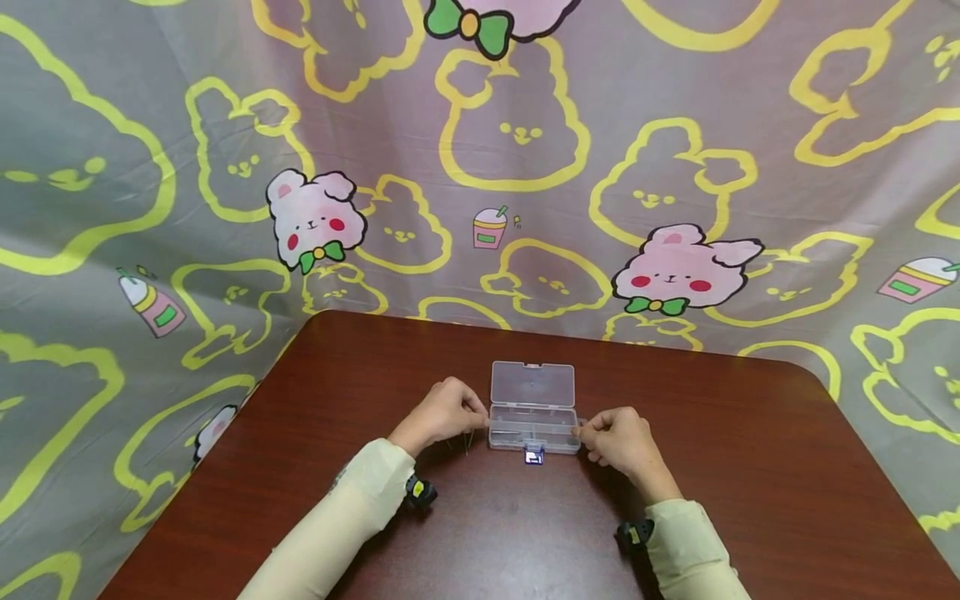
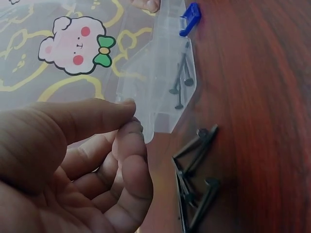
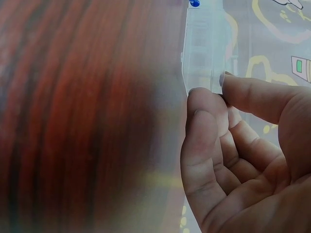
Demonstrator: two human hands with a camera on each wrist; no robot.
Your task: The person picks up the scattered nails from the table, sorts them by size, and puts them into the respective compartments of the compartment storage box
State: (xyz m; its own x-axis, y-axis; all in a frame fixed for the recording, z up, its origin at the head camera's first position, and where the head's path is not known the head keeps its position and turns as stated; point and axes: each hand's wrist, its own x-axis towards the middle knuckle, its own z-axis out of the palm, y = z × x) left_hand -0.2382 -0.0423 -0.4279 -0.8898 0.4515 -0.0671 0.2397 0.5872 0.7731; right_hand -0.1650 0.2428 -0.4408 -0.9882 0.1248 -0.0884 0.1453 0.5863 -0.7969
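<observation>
Together, both hands (image 1: 452, 410) (image 1: 624, 440) pinch one clear box (image 1: 551, 448) by its ends, three nails (image 2: 188, 81) inside, at least four nails (image 2: 212, 183) outside.

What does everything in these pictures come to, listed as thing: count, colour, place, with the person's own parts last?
Box: one, clear, on table, lid raised
Latch: one, blue, box's front
Boxed nails: about three, dark, front-left compartment
Loose nails: several overlapping, dark, beside box's left end
Table: one, reddish-brown, beneath box
Backdrop: one, greyish with yellow outlines, behind table
Wrist cameras: two, black, one per wrist
Sleeves: two, cream, forearms
Left hand: one, box's left end
Right hand: one, box's right end
</observation>
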